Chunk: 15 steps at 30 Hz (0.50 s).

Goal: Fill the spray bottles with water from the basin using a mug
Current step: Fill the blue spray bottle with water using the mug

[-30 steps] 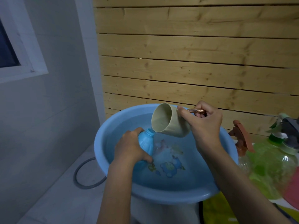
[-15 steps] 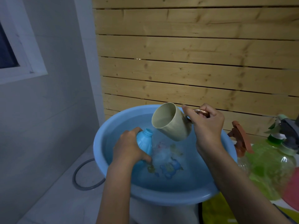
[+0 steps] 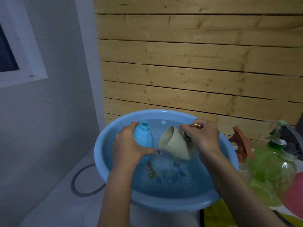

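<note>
A round blue basin (image 3: pixel 164 205) holds water, with a cartoon print on its bottom. My left hand (image 3: pixel 129 148) grips a light-blue bottle (image 3: pixel 143 138) without a cap, its open neck pointing up over the water. My right hand (image 3: pixel 202 136) holds a beige mug (image 3: pixel 173 145) by its copper-coloured handle. The mug is tilted mouth-down to the left, its lower rim at the water surface just right of the bottle.
Right of the basin stand a clear bottle with an orange spray head (image 3: pixel 242 145) and a green bottle (image 3: pixel 275 171) with a grey-green trigger. Something pink (image 3: pixel 295 194) sits at the right edge. A wooden slat wall rises behind. A grey hose (image 3: pixel 82 190) loops on the floor.
The mug has come down from over the bottle's neck to the water beside it. The bottle has been raised more upright in my left hand.
</note>
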Available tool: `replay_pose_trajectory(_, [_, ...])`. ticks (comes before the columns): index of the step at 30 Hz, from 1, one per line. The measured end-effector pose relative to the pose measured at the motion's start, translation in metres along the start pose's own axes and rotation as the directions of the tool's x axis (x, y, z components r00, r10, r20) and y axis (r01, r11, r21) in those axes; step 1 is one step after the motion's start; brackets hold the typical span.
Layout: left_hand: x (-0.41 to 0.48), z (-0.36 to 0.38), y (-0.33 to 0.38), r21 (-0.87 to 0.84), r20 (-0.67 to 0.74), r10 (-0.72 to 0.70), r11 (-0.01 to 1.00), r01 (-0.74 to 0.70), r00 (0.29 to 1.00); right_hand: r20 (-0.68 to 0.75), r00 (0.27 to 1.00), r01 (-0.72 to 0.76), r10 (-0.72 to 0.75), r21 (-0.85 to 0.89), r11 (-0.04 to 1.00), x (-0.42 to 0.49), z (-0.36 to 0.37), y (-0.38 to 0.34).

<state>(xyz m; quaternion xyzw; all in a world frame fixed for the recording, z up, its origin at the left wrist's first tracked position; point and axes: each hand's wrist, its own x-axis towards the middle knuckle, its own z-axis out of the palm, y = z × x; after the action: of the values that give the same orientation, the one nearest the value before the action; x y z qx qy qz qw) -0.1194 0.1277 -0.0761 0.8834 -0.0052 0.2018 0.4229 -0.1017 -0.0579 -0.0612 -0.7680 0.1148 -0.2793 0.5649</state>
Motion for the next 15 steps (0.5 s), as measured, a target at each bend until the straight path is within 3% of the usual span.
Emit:
replay_pose_trajectory(3, [0.001, -0.001, 0.001, -0.005, -0.044, 0.010, 1.000, -0.010, 0.999, 0.149, 0.970, 0.224, -0.192, -0.246, 0.943, -0.003, 0.006, -0.001])
replay_pose_trajectory(6, [0.001, -0.001, 0.000, -0.042, -0.090, 0.010, 0.999, -0.014, 0.996, 0.381, 0.880, 0.421, -0.283, -0.354, 0.835, -0.008, 0.012, -0.001])
replay_pose_trajectory(10, [0.001, -0.001, -0.001, -0.054, -0.110, 0.019, 0.998, -0.025, 0.994, 0.584, 0.765, 0.552, -0.271, -0.380, 0.742, -0.010, 0.018, 0.007])
replay_pose_trajectory(15, [0.000, -0.001, 0.001, -0.055, -0.111, 0.025, 0.998, -0.032, 0.994, 0.702, 0.674, 0.631, -0.231, -0.384, 0.674, -0.012, 0.016, 0.010])
